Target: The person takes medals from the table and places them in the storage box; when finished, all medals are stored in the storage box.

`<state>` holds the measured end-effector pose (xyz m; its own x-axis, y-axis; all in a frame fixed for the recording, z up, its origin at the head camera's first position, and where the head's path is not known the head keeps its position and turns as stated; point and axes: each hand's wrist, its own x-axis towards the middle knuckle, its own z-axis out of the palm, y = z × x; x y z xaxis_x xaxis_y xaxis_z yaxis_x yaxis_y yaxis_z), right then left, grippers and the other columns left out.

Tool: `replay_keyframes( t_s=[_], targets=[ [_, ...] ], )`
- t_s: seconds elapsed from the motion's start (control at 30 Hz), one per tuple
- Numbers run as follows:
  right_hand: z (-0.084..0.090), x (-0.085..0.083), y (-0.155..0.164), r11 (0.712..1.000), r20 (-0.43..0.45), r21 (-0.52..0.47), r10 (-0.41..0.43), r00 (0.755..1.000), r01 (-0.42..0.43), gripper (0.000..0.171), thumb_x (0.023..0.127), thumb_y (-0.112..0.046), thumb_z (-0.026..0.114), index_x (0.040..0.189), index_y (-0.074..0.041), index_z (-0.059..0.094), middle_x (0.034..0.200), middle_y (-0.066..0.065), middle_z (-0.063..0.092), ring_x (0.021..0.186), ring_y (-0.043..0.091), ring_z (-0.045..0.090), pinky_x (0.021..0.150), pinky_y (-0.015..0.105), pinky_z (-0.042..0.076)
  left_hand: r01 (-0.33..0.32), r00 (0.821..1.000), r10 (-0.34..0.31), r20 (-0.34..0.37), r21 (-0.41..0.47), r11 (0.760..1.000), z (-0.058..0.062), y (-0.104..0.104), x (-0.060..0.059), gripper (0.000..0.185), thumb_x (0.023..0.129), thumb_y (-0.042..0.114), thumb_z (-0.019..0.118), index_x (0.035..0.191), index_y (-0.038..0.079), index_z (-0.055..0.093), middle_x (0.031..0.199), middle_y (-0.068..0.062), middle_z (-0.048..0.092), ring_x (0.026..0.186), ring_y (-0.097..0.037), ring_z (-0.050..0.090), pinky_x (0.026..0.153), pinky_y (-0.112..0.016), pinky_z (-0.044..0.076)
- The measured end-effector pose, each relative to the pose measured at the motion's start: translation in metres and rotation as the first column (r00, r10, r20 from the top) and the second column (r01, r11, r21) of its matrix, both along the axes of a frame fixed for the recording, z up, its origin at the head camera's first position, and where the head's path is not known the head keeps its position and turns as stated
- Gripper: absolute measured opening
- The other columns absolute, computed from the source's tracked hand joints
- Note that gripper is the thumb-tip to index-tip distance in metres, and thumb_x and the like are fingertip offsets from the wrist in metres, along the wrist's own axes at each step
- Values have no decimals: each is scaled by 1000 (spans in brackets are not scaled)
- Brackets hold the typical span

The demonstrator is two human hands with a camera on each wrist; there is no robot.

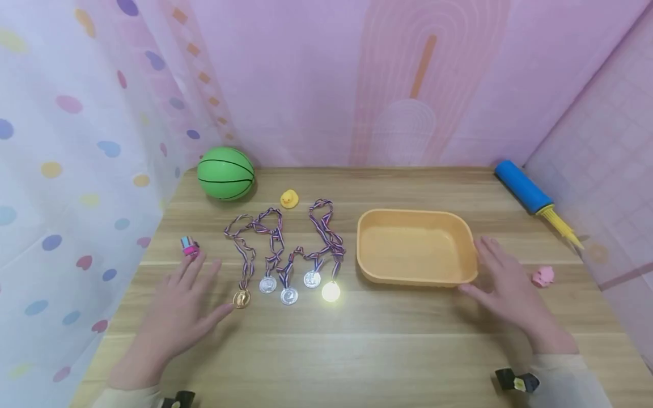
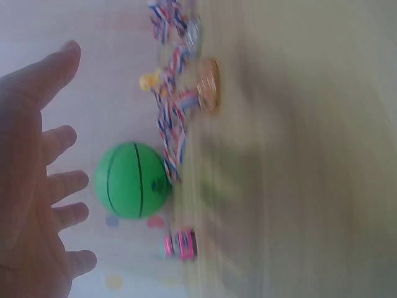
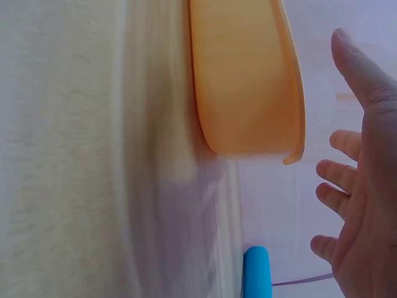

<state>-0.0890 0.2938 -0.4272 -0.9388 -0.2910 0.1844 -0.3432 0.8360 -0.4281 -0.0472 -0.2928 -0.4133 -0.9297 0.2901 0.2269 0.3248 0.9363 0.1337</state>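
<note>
My left hand [image 1: 178,309] hovers over the left of the table, fingers spread and holding nothing. Its thumb tip overlaps the edge of a gold-coloured medal [image 1: 242,298] in the head view; the left wrist view shows this medal [image 2: 209,85] apart from the hand. Several medals on striped red, white and blue ribbons [image 1: 326,229] lie in a row, among them a silver one [image 1: 288,295] and a brightly glinting one [image 1: 330,292]. My right hand [image 1: 512,292], fingers extended, is beside the right end of an orange plastic basin [image 1: 415,249]. A gap separates hand and basin [image 3: 248,81] in the right wrist view.
A green ball [image 1: 225,173] and a yellow rubber duck [image 1: 289,199] sit at the back left. Beyond my left fingertips stands a small pink and blue toy [image 1: 190,246]. At right are a blue and yellow hand pump [image 1: 525,190] and a pink figurine [image 1: 543,276].
</note>
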Motion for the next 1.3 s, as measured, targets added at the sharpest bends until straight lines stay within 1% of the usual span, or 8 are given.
replay_keyframes(
  t_s=[0.27,0.4,0.53,0.67,0.87,1.03,1.13,1.3],
  targets=[
    [0,-32,7,971,93,-222,-65,994,84,61,91,-26,67,141,0,44,144,27,37,127,49,36,95,68,34,61,998,-62,18,78,995,-8,66,-26,77,86,48,66,144,5,39,143,-25,40,129,-44,37,106,-58,30],
    [-4,-44,10,938,118,-314,-113,986,145,49,94,-26,64,135,-3,52,139,21,46,114,33,50,89,31,51,71,994,-83,69,160,985,-17,108,-34,68,86,42,68,140,5,46,130,-20,51,118,-37,48,99,-53,41],
    [-12,-51,10,914,109,-373,-130,986,162,42,94,-23,63,131,-2,57,133,20,52,98,11,55,75,7,44,82,983,-114,141,212,974,-26,143,-39,54,88,33,67,134,6,54,116,-14,58,105,-30,56,90,-48,48],
    [-18,-55,10,894,140,-400,-159,977,203,42,95,-27,62,130,-3,58,130,18,53,91,2,53,76,7,43,102,970,-151,191,246,964,-31,167,-47,49,88,28,67,129,4,57,113,-12,61,102,-28,59,89,-45,49],
    [-28,-58,10,838,240,-457,-206,949,297,46,94,-32,63,131,-6,58,116,6,57,88,10,52,67,17,48,80,948,-145,282,230,970,-38,191,-61,51,86,40,67,125,7,59,121,-14,61,109,-32,58,93,-49,46],
    [-34,-58,6,687,429,-587,-183,884,428,48,91,-33,66,134,-14,57,105,0,54,88,14,51,64,21,52,62,941,-118,317,180,982,-45,200,-65,51,82,42,72,117,7,61,126,-16,59,111,-33,58,89,-52,47],
    [-33,-59,3,620,496,-619,-167,852,482,50,90,-36,67,135,-19,56,122,2,51,100,16,48,75,21,50,37,940,-98,327,186,982,-46,203,-65,49,80,41,75,113,7,63,116,-15,62,97,-29,62,81,-46,52],
    [-33,-63,-2,611,502,-631,-150,852,479,53,91,-41,64,137,-19,53,147,4,38,129,29,34,109,44,30,-7,929,-70,363,206,978,-47,201,-64,42,79,37,77,106,7,65,100,-7,64,83,-21,60,72,-37,52]
  ],
)
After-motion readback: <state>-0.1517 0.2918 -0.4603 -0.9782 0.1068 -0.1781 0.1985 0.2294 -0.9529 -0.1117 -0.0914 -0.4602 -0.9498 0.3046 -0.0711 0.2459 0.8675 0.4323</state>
